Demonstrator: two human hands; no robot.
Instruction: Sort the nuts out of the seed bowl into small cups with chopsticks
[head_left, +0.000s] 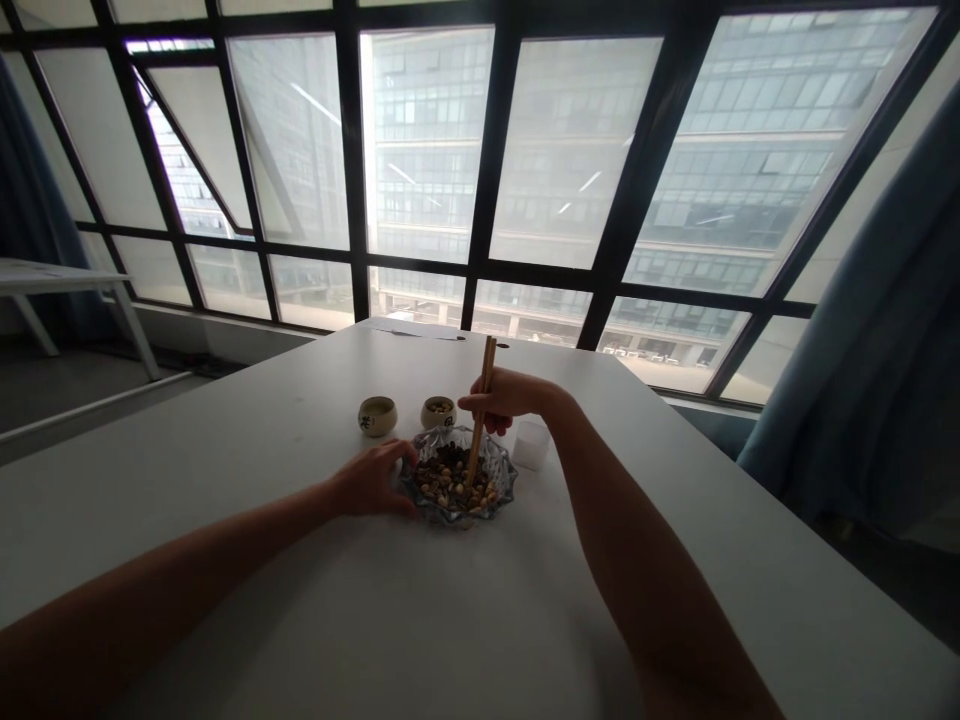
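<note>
A scalloped clear glass bowl [501, 475] stands on the white table, with a mix of dark seeds and pale nuts [452, 480] in it. My left hand [379, 478] grips the bowl's left rim, thumb low in front and fingers over the edge behind. In my right hand [506, 395] is a pair of wooden chopsticks [480, 425], held steeply with the tips down among the nuts. Behind the bowl are two small beige cups: the left cup [377, 417] looks bare inside, while the right cup [438, 412] has some nuts in it.
Right of the bowl, partly behind my right wrist, is a translucent white container [531, 446]. The white table [300, 580] reaches back towards large windows, where papers [412, 327] lie at its far edge. A blue curtain [862, 330] hangs at the right.
</note>
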